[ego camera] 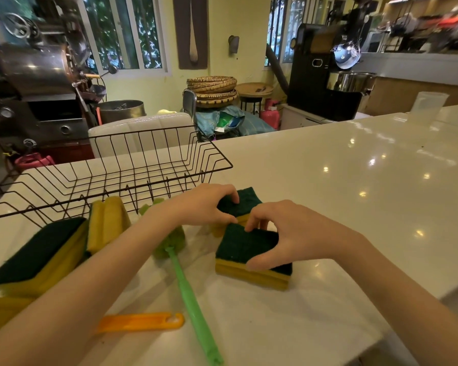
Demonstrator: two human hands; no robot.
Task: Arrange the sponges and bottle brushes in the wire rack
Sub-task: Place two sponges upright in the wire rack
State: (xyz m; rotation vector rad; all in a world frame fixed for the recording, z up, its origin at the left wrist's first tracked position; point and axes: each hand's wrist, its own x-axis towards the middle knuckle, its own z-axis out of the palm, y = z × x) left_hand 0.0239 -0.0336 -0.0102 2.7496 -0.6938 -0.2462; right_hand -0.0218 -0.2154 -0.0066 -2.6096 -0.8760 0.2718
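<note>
A black wire rack (143, 165) stands empty on the white counter at the left. In front of it lie several yellow sponges with dark green scouring tops. My left hand (204, 204) grips the far sponge (249, 200). My right hand (288, 233) closes around the near sponge (238, 245), thumb on its front edge, fingers at its back. Two more sponges rest at the left, one flat (37, 256) and one on edge (107, 220). A green bottle brush (188, 289) lies under my left forearm. An orange brush handle (143, 322) lies beside it.
The white counter (341, 180) stretches far to the right; its near edge drops off at the lower right. A translucent plastic cup (428, 103) stands at the far right. Behind the counter are a white chair back, woven baskets and metal machines.
</note>
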